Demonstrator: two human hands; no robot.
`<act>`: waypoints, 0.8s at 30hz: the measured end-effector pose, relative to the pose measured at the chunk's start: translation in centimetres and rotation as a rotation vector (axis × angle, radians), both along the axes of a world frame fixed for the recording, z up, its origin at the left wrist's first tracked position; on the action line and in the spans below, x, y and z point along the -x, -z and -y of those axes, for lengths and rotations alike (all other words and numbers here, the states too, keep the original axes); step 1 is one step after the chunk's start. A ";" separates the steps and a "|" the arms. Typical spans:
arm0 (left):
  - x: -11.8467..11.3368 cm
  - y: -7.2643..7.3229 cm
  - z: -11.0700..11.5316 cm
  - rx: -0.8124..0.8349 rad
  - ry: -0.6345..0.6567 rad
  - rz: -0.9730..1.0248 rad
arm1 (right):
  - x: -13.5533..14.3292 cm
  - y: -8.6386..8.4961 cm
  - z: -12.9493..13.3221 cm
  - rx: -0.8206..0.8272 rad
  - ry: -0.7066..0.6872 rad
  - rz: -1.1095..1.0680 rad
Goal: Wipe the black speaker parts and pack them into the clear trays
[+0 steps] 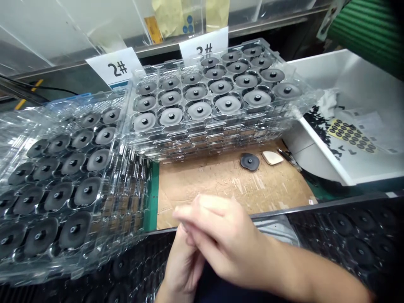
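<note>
At the bottom middle, above the near edge of the work surface, my two hands meet. My right hand (227,231) is closed, its fingers folded over the fingertips of my left hand (185,259). The left hand's fingers are also closed, mostly covered by the right. Whatever lies between them, if anything, is hidden. Beyond the hands is a brown cardboard sheet (202,181). On it rest a dark rounded part (249,161) with a small central stud, a cream wedge-shaped pad (272,158) and a thin dark pen-like tool (289,160).
A stack of clear trays (202,134) with dark studded parts stands behind the cardboard. Another tray stack (107,198) is at left. At right sits a white bin (331,153) with black scraps and a yellow sticker sheet (350,134). A green ribbed hose (369,33) hangs above.
</note>
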State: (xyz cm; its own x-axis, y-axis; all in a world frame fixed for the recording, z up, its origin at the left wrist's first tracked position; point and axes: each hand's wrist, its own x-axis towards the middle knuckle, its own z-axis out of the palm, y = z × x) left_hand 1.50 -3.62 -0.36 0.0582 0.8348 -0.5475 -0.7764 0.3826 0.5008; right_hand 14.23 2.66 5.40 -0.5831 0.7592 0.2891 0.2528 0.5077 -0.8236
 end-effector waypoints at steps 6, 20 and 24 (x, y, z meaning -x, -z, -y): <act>-0.1 -0.3 -0.2 -0.064 0.093 0.038 | -3.5 -1.0 1.4 0.250 -0.067 0.129; -0.9 -2.1 -1.1 -0.132 0.125 0.070 | -4.0 -2.0 1.4 -0.033 -0.035 0.208; -1.1 -1.4 -0.6 -0.109 0.137 0.052 | -3.6 -1.6 1.6 -0.036 0.102 0.278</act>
State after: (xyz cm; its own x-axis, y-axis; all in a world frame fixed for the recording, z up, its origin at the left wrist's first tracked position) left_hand 2.61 -3.06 1.07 0.2015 0.8714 -0.4472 -0.7463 0.4323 0.5062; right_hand 17.86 1.02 6.98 -0.5648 0.8102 0.1568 0.5177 0.4958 -0.6972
